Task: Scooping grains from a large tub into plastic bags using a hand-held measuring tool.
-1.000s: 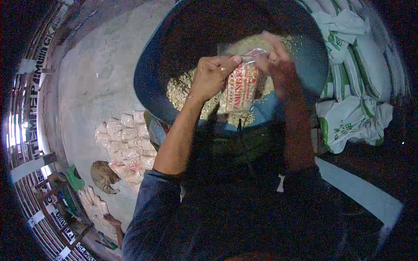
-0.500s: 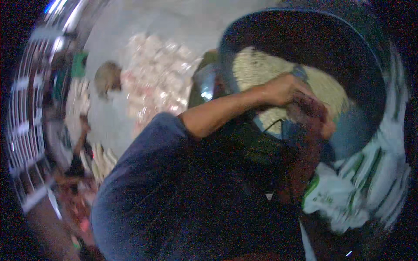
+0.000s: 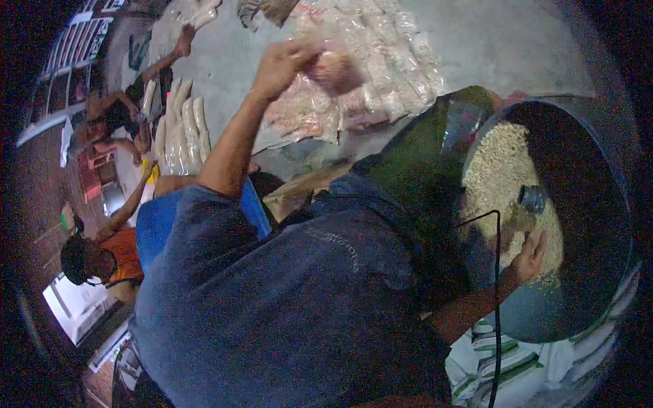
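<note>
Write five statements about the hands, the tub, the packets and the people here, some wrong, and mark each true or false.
1. The right hand shows against the blue tub and its pale grains. True.
2. The left hand is inside the tub too. False: it is raised on the side of the clear packets, away from the tub.
3. The packets lie on the grey floor. True.
4. The wearer's shirt is white. False: it is dark blue.
5. A person in an orange top shows at the left. True.
</note>
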### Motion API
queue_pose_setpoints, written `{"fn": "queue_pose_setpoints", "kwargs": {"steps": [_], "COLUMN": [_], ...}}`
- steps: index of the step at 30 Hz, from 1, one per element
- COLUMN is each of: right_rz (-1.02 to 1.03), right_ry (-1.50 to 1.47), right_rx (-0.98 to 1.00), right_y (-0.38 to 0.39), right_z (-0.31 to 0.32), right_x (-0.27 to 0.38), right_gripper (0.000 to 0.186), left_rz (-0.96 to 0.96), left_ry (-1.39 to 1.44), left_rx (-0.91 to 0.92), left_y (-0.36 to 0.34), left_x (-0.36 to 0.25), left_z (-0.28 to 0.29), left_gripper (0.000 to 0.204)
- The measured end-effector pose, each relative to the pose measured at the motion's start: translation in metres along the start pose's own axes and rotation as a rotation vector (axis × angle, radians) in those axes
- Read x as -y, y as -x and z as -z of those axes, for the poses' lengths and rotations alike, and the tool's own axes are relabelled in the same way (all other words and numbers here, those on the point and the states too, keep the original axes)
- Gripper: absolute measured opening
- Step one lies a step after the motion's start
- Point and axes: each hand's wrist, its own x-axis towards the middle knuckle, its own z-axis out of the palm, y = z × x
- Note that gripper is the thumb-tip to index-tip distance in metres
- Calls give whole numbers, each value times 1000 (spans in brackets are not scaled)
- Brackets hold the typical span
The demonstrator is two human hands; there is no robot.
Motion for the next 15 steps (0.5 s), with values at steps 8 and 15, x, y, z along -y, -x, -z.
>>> {"fn": "queue_pose_setpoints", "kwargs": {"steps": [8,15], "right_rz": [25,-13], "right_ry": [333,599], "right_rx": [89,87], "right_y": [-8,10], "right_z": [-6,13], "right_x": [-36,-27], "right_gripper": [48,42], "left_rz": [417,593], "left_ry": [-714,-898], "left_rx": [-178,-403], "left_y": [72,46], "left_x": [300,416], "left_z": [120,157], "left_gripper": [24,28]}}
